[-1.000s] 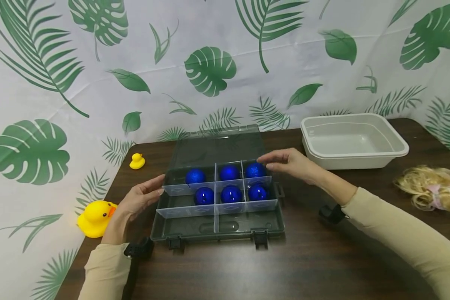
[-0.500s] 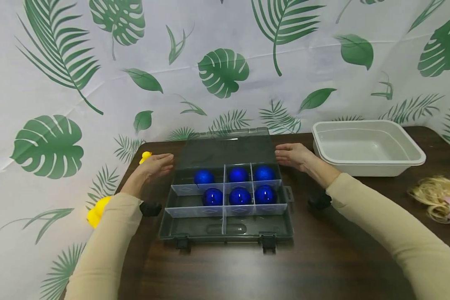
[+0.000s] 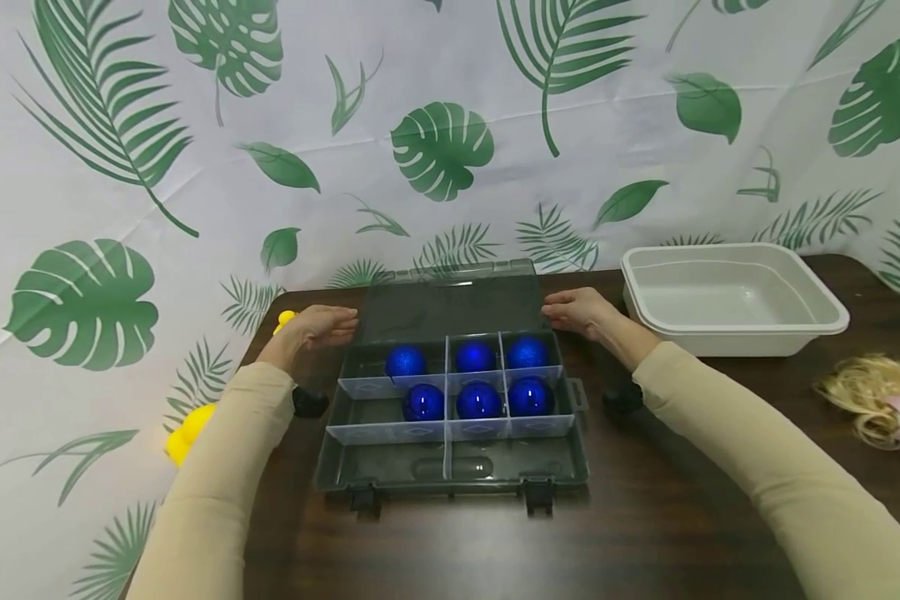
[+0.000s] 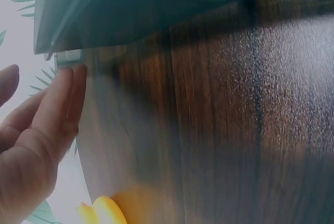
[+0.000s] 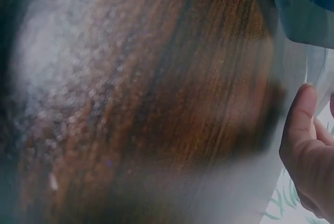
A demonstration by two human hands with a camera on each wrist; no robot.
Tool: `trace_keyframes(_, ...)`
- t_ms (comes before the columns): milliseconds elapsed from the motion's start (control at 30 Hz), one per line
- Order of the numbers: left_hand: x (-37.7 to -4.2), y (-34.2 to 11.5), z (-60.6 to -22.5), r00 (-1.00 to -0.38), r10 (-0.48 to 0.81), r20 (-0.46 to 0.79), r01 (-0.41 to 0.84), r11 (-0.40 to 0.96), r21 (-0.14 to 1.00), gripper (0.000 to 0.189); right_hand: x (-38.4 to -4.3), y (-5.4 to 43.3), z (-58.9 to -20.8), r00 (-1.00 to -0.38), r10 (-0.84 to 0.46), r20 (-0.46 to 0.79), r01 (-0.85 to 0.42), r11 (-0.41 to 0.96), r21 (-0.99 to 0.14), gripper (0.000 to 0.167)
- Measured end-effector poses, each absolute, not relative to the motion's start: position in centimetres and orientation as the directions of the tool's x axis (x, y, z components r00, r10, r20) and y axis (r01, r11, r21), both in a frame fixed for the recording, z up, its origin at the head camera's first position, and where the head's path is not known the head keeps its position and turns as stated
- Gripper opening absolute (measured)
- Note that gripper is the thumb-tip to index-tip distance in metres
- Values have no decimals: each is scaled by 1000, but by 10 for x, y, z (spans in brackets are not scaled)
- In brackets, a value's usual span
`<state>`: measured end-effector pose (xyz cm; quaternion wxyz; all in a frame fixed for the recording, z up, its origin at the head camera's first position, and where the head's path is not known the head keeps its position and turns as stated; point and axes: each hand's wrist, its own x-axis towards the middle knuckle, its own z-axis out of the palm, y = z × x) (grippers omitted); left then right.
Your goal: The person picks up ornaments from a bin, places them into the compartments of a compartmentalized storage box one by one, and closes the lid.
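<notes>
A smoky grey plastic organizer case [image 3: 382,462] lies unfolded on the table, its see-through lid [image 3: 450,310] tipped back toward the wall. Clear dividers [image 3: 390,433] split the case into compartments. Several blue ball ornaments [image 3: 423,403], some shiny and some glittery, sit in the back and middle rows. My left hand [image 3: 318,327] is at the lid's left edge with fingers extended; in the left wrist view its fingertips [image 4: 78,72] meet the lid's edge. At the opposite edge is my right hand [image 3: 581,312], its fingers fairly straight and the fingertips [image 5: 307,89] right at the lid.
A white plastic tub [image 3: 735,292] stands at the back right, with a blond-haired doll [image 3: 866,400] in front of it. On the left are a small yellow rubber duck [image 3: 286,318] and a larger one [image 3: 191,433], both partly covered by my arm. A leaf-print cloth [image 3: 450,150] hangs behind.
My right hand has left the back right ornament and moved to the lid's right edge. My left hand has moved from the case's left side up to the lid's left edge.
</notes>
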<state>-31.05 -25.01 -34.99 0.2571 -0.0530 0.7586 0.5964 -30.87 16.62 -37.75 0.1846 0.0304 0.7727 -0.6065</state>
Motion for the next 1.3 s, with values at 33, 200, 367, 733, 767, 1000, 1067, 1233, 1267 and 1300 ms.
trace_keyframes(33,-311,-250,-350,-864,216,-456,-391,283,876,54,-309,166,-378,-930,-177,-323,272,259,-927,51)
trace_keyframes(200,-312,-246,-350,-883,161,-440,-392,262,882,52,-310,166,-375,-941,-172,-291,251,221,-942,51)
trace_keyframes(367,-311,-241,-340,-921,127,-369,-329,255,909,51,-312,164,-365,-981,-102,-167,133,281,-950,46)
trace_keyframes(733,-299,-225,-320,-977,-60,-202,-207,79,975,51,-308,163,-341,-995,-51,92,-103,308,-946,37)
trace_keyframes(767,-297,-224,-318,-981,-61,-184,-188,66,980,52,-307,164,-339,-994,-60,92,-107,320,-941,38)
trace_keyframes(1000,-271,-229,-292,-978,133,-160,-157,33,987,97,-283,168,-317,-979,-198,55,-101,229,-968,58)
trace_keyframes(1067,-259,-234,-288,-962,212,-170,-163,53,985,109,-271,170,-314,-968,-249,25,-67,159,-985,67)
trace_keyframes(1233,-231,-247,-283,-903,401,-153,-98,156,983,117,-240,178,-309,-914,-405,-26,-31,132,-991,82)
trace_keyframes(1267,-226,-249,-285,-895,425,-139,-76,161,984,115,-234,179,-308,-901,-434,-28,-34,135,-990,84)
trace_keyframes(1300,-221,-252,-287,-884,450,-123,-56,159,986,111,-228,179,-308,-889,-456,-31,-37,139,-990,85)
